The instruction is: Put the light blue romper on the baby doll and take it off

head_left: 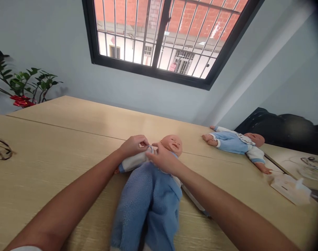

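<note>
A baby doll (174, 143) in a fuzzy blue-and-white outfit (142, 186) lies on its back on the table, its head towards the window. Over the doll's shoulder on the left side, my left hand (134, 145) is closed in a pinch on a light, blue-edged bit of the outfit. My right hand (163, 158) rests across the doll's chest, thumb and fingers closed on the same edge from the other side. My hands cover part of the chest and collar. One white sleeve with a blue cuff stretches out below my left hand.
A second doll (231, 141) in similar clothes lies at the right back of the table (70, 146). Beyond it are black chairs (287, 127). A tissue pack (291, 188) lies at the right, glasses (0, 150) at the left edge. A potted plant (25, 82) stands behind.
</note>
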The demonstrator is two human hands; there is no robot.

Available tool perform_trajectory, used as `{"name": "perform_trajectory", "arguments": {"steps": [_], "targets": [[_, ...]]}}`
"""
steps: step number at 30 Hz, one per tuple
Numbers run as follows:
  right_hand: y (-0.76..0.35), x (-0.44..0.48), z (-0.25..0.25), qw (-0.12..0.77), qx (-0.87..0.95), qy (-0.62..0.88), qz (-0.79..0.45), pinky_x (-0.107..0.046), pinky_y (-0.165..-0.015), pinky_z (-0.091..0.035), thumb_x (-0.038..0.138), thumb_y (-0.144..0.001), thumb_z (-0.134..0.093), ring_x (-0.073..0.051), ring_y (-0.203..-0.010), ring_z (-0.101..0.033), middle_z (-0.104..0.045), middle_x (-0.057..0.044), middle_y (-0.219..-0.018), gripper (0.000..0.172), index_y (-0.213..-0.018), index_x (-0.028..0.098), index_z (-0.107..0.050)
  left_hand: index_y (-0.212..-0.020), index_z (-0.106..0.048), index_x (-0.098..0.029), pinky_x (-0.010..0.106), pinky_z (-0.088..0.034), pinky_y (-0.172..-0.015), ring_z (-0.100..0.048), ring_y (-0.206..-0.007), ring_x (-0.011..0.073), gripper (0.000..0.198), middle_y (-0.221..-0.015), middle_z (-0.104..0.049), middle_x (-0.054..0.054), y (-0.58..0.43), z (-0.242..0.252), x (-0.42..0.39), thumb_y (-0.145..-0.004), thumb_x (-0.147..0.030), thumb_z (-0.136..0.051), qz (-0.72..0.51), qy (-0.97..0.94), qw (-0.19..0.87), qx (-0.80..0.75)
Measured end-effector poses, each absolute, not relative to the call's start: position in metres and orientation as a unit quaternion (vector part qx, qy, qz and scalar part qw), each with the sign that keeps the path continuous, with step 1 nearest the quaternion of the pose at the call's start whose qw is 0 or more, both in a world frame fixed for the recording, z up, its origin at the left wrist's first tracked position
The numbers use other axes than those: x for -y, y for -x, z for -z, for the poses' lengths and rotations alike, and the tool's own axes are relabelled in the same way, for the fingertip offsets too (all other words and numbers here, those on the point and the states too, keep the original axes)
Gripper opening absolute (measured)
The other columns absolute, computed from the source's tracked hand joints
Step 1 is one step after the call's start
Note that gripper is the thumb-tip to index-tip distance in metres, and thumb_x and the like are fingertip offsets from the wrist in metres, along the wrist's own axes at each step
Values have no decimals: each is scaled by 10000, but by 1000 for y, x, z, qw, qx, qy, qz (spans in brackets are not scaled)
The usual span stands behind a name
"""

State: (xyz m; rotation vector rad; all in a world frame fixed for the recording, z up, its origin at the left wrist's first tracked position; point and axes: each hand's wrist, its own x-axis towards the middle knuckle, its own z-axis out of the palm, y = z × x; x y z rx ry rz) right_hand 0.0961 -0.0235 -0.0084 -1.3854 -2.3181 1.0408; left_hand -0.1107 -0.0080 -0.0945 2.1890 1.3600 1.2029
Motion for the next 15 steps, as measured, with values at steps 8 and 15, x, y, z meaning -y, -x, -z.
{"name": "perform_trajectory", "arguments": {"steps": [8,15], "targets": [[-94,-1,14,85,595,487,-634,-288,-592,-537,313,-969,-530,-192,-586,-637,-671,-47,-633,239,-775,191,-599,-949,-672,-204,294,-517,-843,-680,-913,176,137,-988,-728,50,113,96,17,-997,-276,-565,-383,-812,32,-439],[-93,2,16,136,648,499,-559,-234,-567,-490,296,-941,-627,-165,-657,-648,-692,-43,-711,193,-789,176,-627,-867,-654,-192,228,-493,-686,-644,-730,127,82,-819,-680,1,116,101,16,-933,-233,-630,-377,-803,6,-462]]}}
